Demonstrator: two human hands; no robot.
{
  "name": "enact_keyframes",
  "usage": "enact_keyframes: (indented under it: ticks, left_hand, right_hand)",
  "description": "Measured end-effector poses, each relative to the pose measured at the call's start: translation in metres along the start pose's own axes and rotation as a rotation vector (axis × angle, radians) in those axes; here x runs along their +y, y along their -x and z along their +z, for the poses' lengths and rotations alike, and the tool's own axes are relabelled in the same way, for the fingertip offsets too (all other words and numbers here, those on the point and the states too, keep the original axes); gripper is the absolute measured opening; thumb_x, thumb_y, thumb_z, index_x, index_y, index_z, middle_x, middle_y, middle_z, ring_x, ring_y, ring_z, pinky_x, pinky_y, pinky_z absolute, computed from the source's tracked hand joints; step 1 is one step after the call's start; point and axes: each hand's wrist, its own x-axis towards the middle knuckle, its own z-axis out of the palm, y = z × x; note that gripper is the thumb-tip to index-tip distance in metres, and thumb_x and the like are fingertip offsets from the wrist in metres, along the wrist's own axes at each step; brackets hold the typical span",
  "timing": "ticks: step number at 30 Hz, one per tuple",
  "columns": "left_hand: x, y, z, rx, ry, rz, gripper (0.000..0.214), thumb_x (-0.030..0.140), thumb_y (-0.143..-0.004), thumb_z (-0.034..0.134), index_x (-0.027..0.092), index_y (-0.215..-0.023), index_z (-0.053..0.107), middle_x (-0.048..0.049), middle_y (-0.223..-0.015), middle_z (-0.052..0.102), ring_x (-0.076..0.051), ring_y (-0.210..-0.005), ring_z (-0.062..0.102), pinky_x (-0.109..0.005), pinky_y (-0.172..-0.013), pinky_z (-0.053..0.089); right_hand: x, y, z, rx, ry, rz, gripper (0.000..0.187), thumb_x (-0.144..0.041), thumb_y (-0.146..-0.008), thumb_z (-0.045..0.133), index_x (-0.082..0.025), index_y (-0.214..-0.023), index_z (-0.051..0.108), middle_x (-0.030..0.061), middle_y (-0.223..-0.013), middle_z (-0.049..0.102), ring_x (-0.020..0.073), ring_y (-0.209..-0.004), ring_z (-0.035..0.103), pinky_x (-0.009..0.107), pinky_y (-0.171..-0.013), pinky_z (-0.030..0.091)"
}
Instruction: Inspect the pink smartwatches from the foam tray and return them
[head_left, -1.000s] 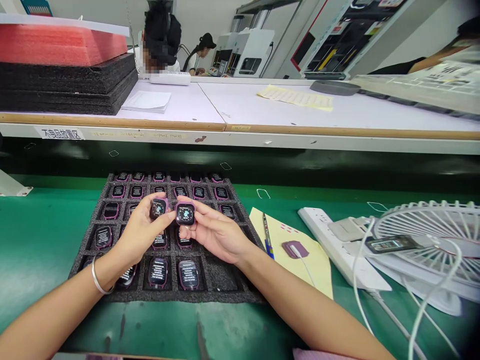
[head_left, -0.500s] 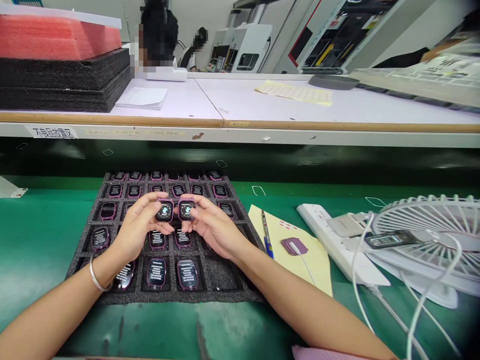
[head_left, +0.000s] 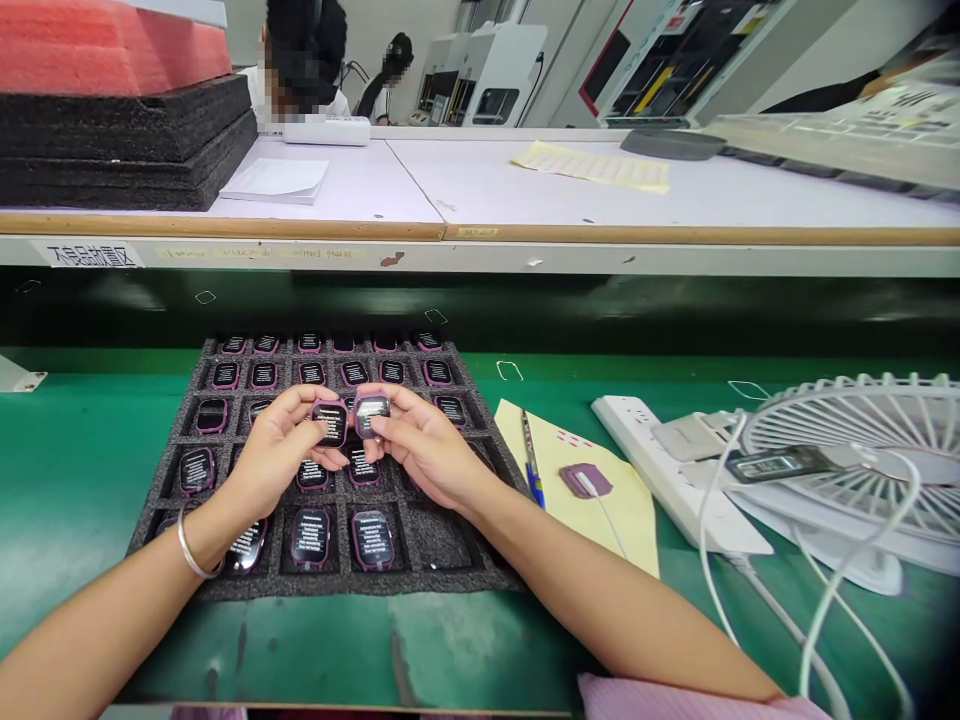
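So the biggest thing here is the green mat (head_left: 82,470) covering the bench, with a raised white shelf (head_left: 525,210) behind it. On the mat sits a black foam tray (head_left: 442,545) cut into a grid of pockets, most of them filled with little purple-edged watch bodies, screens up, a few pockets at the front right bare. To the right lie a yellow sheet (head_left: 637,520) with a pen (head_left: 531,465) on it, a white power strip (head_left: 667,480) and a white fan (head_left: 862,460) lying flat.

Both hands hover over the middle of the tray. The left hand (head_left: 274,455) pinches the left watch (head_left: 330,422) between thumb and fingertips, and the right hand (head_left: 424,450) grips the right watch (head_left: 370,413) the same way; the two watches are side by side, nearly touching, held just above the pockets.

My take on doing this bit well: hold them by the purple edges only, keep fingertips off the glass, and keep both low over the foam so a slip lands soft.

Pose-wise, both forearms come in from the bottom corners, wrists slightly bent inward, fingers curled toward each other. There's a silver bangle (head_left: 191,555) on the left wrist.
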Motion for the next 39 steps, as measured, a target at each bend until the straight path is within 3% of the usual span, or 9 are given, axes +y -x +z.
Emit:
enact_keyframes:
  ticks: [14, 21, 28, 33, 39]
  left_hand:
    - [-0.0028, 0.0004, 0.0005, 0.005, -0.026, 0.035, 0.035, 0.027, -0.074, 0.070, 0.018, -0.105, 0.058, -0.0028, -0.102, 0.067, -0.013, -0.056, 0.072, -0.024, -0.055, 0.058]
    - [-0.0038, -0.0006, 0.0004, 0.005, -0.023, 0.048, 0.034, 0.027, -0.074, 0.070, 0.018, -0.104, 0.058, -0.0013, -0.096, 0.067, -0.013, -0.054, 0.070, -0.024, -0.052, 0.058]
    - [-0.0013, 0.0017, 0.0000, 0.000, 0.062, 0.041, 0.033, 0.020, -0.071, 0.065, 0.017, -0.103, 0.059, 0.0017, -0.091, 0.066, -0.014, -0.058, 0.072, -0.027, -0.059, 0.061]
    - [-0.0053, -0.0002, 0.0004, 0.010, 0.061, 0.071, 0.046, 0.013, -0.068, 0.069, 0.018, -0.112, 0.058, 0.0000, -0.097, 0.069, -0.013, -0.065, 0.073, -0.026, -0.067, 0.063]
    - [-0.0043, -0.0004, -0.0003, 0.023, 0.055, 0.002, 0.035, 0.036, -0.083, 0.066, 0.016, -0.111, 0.061, -0.0003, -0.083, 0.069, -0.019, -0.062, 0.075, -0.030, -0.064, 0.064]
  right_hand:
    - [-0.0010, 0.0021, 0.0023, 0.001, 0.033, -0.018, 0.038, -0.022, -0.078, 0.074, -0.021, -0.114, 0.062, 0.0022, -0.094, 0.069, 0.0129, -0.062, 0.060, 0.030, -0.062, 0.046]
    - [-0.0008, 0.0023, 0.0027, -0.008, 0.032, -0.022, 0.037, -0.022, -0.079, 0.073, -0.021, -0.115, 0.062, 0.0026, -0.096, 0.068, 0.0133, -0.064, 0.061, 0.030, -0.064, 0.046]
    - [-0.0022, 0.0029, 0.0030, -0.015, 0.032, -0.024, 0.040, -0.016, -0.076, 0.070, -0.021, -0.114, 0.061, -0.0002, -0.092, 0.065, 0.0125, -0.064, 0.061, 0.028, -0.064, 0.046]
    - [-0.0021, 0.0021, 0.0049, -0.009, 0.040, -0.038, 0.044, -0.012, -0.070, 0.074, -0.023, -0.111, 0.059, 0.0008, -0.096, 0.065, 0.0132, -0.070, 0.058, 0.027, -0.063, 0.049]
    - [-0.0020, 0.0003, 0.0031, 0.016, -0.004, 0.006, 0.032, -0.038, -0.082, 0.075, -0.019, -0.105, 0.062, 0.0005, -0.082, 0.066, 0.0098, -0.053, 0.051, 0.025, -0.052, 0.043]
